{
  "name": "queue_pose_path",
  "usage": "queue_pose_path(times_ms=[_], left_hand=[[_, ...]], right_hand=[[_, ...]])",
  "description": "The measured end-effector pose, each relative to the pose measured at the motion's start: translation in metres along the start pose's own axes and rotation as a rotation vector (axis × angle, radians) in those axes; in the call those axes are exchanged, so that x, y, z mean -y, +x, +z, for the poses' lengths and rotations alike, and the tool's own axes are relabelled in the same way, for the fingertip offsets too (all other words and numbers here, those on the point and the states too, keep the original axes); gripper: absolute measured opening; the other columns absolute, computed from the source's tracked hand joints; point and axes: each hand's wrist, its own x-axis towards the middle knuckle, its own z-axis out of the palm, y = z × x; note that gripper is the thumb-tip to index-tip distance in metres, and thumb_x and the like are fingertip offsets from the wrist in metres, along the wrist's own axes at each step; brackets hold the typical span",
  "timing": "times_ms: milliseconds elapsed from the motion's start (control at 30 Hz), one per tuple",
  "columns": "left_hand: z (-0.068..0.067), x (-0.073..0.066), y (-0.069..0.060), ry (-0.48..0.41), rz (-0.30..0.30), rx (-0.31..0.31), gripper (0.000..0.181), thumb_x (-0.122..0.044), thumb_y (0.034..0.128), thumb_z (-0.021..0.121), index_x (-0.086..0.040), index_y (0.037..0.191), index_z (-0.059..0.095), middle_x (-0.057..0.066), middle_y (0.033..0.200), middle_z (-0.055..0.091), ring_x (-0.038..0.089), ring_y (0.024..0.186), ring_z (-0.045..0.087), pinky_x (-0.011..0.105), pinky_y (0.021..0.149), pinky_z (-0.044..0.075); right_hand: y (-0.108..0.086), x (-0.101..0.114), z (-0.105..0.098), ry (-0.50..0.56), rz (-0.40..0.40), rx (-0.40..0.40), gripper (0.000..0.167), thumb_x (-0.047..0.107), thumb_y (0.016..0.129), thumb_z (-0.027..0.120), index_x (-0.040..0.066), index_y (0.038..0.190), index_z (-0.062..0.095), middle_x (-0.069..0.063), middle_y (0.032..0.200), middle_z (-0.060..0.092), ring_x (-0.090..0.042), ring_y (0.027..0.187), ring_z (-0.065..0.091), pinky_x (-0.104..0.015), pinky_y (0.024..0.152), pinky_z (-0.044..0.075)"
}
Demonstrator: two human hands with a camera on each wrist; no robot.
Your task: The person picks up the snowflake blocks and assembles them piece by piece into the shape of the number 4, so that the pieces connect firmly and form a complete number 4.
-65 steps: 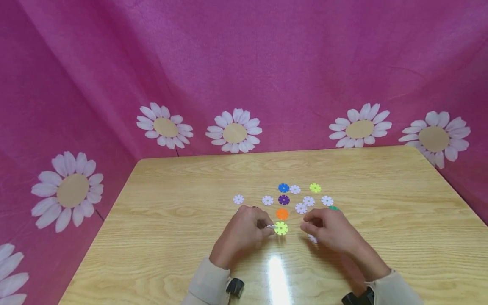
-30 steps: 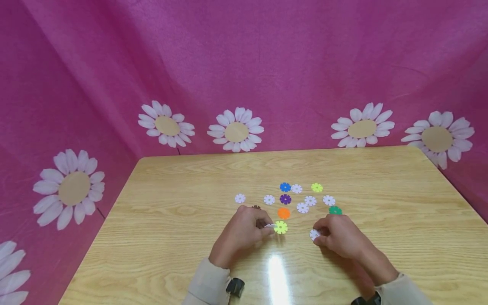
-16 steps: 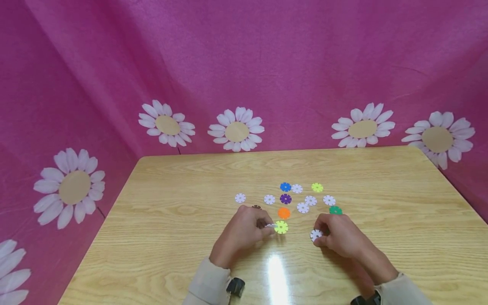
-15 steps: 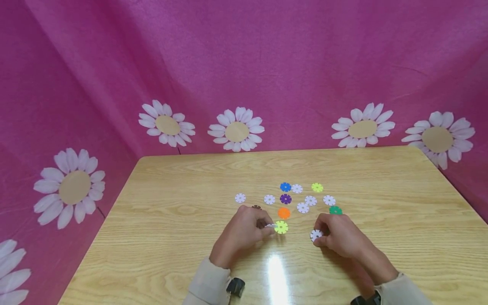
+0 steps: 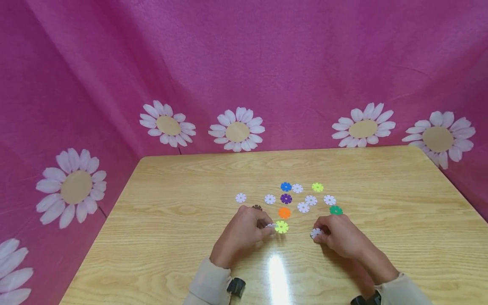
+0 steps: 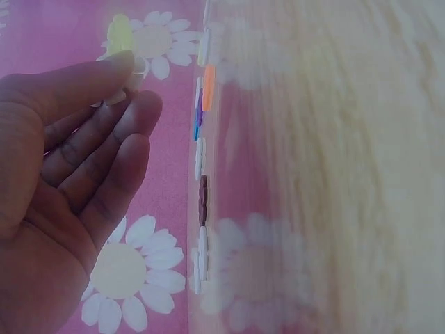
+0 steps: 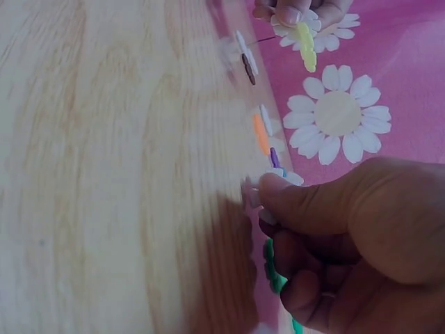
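My left hand (image 5: pixel 244 228) pinches a white notched plastic disc (image 5: pixel 270 225) between thumb and fingers, above the table. Joined to that disc at an angle is a yellow-green notched disc (image 5: pixel 281 227), which sticks out to the right. In the left wrist view the yellow-green disc (image 6: pixel 120 33) stands above the thumb tip. My right hand (image 5: pixel 339 235) holds another white notched disc (image 5: pixel 315 233) by its edge, with thumb and fingertips. Part of this disc is hidden by the fingers. A gap separates the two hands.
Loose notched discs lie behind the hands on the wooden table (image 5: pixel 171 237): orange (image 5: pixel 284 212), purple (image 5: pixel 286 198), blue (image 5: pixel 286 187), green (image 5: pixel 336 210), brown (image 5: pixel 257 207), yellow-green (image 5: pixel 317 187) and several white ones. A pink flowered curtain (image 5: pixel 289 76) hangs beyond the table.
The right hand has moved slightly right; the white disc once seen below its fingers is now pinched at the fingertips. Lately that disc has tilted a little. The left hand stays in place.
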Motion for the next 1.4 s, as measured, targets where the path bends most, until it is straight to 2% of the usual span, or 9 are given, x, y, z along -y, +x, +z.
queue_pose_path(times_ms=[167, 400, 500, 667, 1200, 1400], left_hand=[[0.0, 0.0, 0.0, -0.004, -0.008, 0.008, 0.008, -0.015, 0.0858, 0.081, -0.007, 0.089, 0.08, -0.01, 0.076, 0.068, 0.0, 0.068, 0.059, 0.018, 0.064, 0.051], [0.0, 0.002, 0.0, -0.003, -0.012, 0.011, 0.01, -0.014, 0.0859, 0.081, -0.006, 0.091, 0.081, -0.009, 0.078, 0.07, 0.0, 0.068, 0.059, 0.018, 0.065, 0.051], [0.0, 0.002, 0.001, 0.003, -0.004, 0.011, 0.009, -0.015, 0.0859, 0.081, -0.007, 0.091, 0.081, -0.01, 0.078, 0.069, 0.0, 0.069, 0.059, 0.017, 0.065, 0.051], [0.001, 0.002, 0.0, 0.024, 0.021, -0.003, 0.008, -0.017, 0.0855, 0.082, -0.01, 0.09, 0.081, -0.011, 0.078, 0.069, -0.001, 0.071, 0.059, 0.018, 0.068, 0.05], [0.001, 0.003, 0.0, 0.013, 0.036, 0.0, 0.007, -0.015, 0.0859, 0.081, -0.01, 0.09, 0.081, -0.012, 0.078, 0.069, -0.001, 0.07, 0.058, 0.018, 0.067, 0.05], [0.001, 0.002, -0.001, 0.026, 0.041, -0.006, 0.008, -0.017, 0.0861, 0.081, -0.01, 0.091, 0.081, -0.012, 0.079, 0.069, -0.001, 0.071, 0.058, 0.017, 0.069, 0.05]], right_hand=[[0.002, 0.002, 0.0, 0.02, -0.054, -0.044, 0.008, 0.008, 0.088, 0.077, 0.014, 0.085, 0.072, 0.011, 0.077, 0.064, -0.007, 0.07, 0.052, -0.031, 0.066, 0.049], [0.008, 0.015, 0.001, 0.149, -0.104, -0.102, 0.009, 0.007, 0.09, 0.075, 0.016, 0.086, 0.073, 0.012, 0.082, 0.066, -0.006, 0.073, 0.055, -0.028, 0.066, 0.05], [0.01, 0.019, 0.003, 0.175, -0.142, -0.146, 0.012, 0.005, 0.089, 0.075, 0.017, 0.085, 0.074, 0.012, 0.083, 0.068, -0.005, 0.074, 0.058, -0.028, 0.067, 0.051], [0.012, 0.026, 0.007, 0.206, -0.152, -0.196, 0.014, 0.005, 0.087, 0.077, 0.019, 0.085, 0.075, 0.013, 0.082, 0.068, -0.004, 0.072, 0.057, -0.026, 0.065, 0.051], [0.016, 0.035, 0.013, 0.248, -0.121, -0.199, 0.011, 0.005, 0.087, 0.076, 0.016, 0.086, 0.076, 0.01, 0.083, 0.069, -0.006, 0.071, 0.056, -0.026, 0.063, 0.049], [0.017, 0.037, 0.014, 0.242, -0.115, -0.196, 0.012, 0.002, 0.089, 0.074, 0.013, 0.089, 0.077, 0.003, 0.086, 0.072, -0.007, 0.074, 0.059, -0.027, 0.066, 0.052]])
